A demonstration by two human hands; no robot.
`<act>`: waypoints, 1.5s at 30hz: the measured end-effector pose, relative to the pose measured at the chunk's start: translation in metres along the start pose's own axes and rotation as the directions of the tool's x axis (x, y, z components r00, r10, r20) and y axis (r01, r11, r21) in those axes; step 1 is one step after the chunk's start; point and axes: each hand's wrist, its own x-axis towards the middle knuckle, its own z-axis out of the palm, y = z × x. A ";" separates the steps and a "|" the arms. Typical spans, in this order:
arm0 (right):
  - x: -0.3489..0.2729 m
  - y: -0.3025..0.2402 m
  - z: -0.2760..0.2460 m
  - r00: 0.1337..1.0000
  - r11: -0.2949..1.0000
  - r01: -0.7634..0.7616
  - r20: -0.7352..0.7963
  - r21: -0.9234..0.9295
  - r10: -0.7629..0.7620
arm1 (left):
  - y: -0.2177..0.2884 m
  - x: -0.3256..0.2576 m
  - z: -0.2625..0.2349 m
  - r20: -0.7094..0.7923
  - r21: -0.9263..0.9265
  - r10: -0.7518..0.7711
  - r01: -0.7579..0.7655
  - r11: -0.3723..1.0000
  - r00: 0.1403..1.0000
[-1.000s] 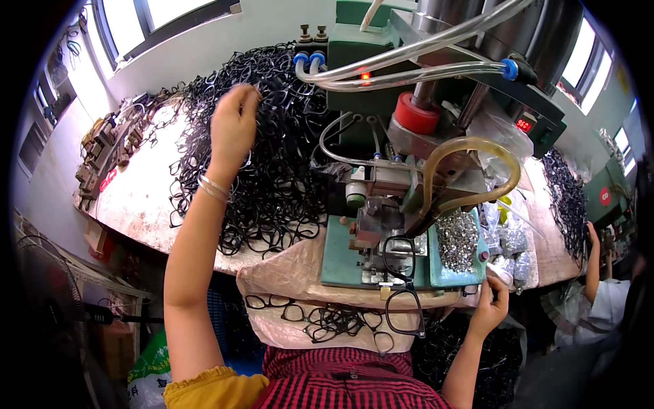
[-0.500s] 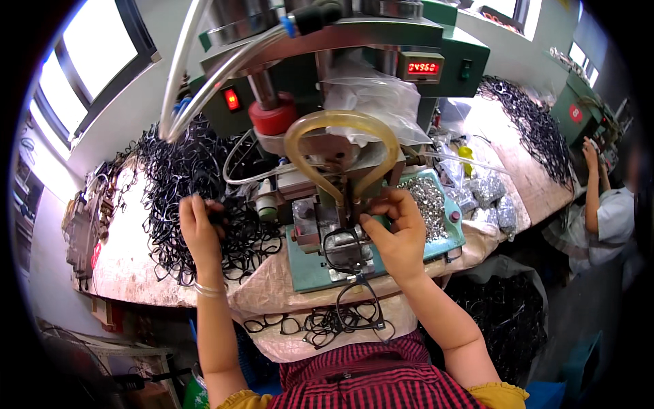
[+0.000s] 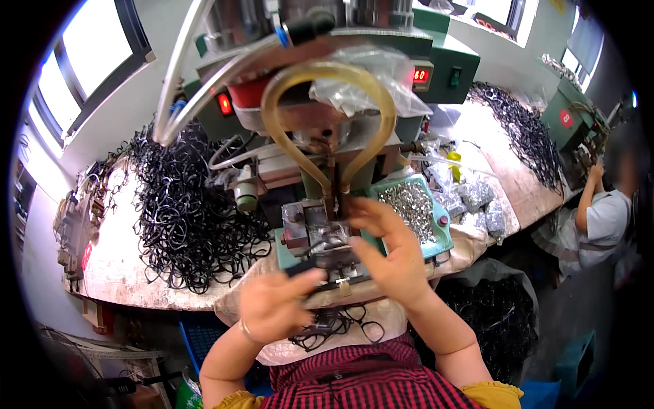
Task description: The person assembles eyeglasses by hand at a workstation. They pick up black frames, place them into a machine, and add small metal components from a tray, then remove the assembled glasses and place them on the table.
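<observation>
At the front edge of the desk (image 3: pixel 129 279), both hands meet under the machine (image 3: pixel 327 170). The left hand (image 3: pixel 272 307) is closed on a black frame (image 3: pixel 320 266), which lies across the fixture (image 3: pixel 317 228) at the machine's base. The right hand (image 3: pixel 385 255) pinches the frame's other end, fingers (image 3: pixel 361 208) touching the fixture. A yellow hose (image 3: pixel 330 116) loops above. A pile of black frames (image 3: pixel 184 211) covers the desk's left part. A tray of metal parts (image 3: pixel 412 208) sits just beside the right hand. More frames (image 3: pixel 334 327) lie in the lap. Another person (image 3: pixel 603 211) sits at the desk's far right end.
</observation>
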 end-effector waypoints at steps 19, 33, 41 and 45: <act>0.033 0.123 -0.055 0.930 0.295 0.043 -0.069 -0.955 -0.360 | 0.008 -0.016 0.003 0.093 0.300 0.221 -0.239 0.923 0.971; 0.020 0.107 -0.051 0.941 0.386 -0.012 -0.141 -0.922 -0.306 | -0.118 0.006 -0.112 0.028 0.892 -0.218 0.074 0.447 0.976; -0.023 0.122 -0.095 0.784 0.982 -0.134 -0.621 -0.132 0.023 | -0.150 0.000 -0.121 0.162 0.788 -0.514 0.203 0.581 0.843; -0.016 0.127 -0.097 0.741 0.991 -0.102 -0.658 0.090 0.136 | -0.110 -0.037 -0.075 -0.159 0.107 -0.661 0.678 0.727 0.734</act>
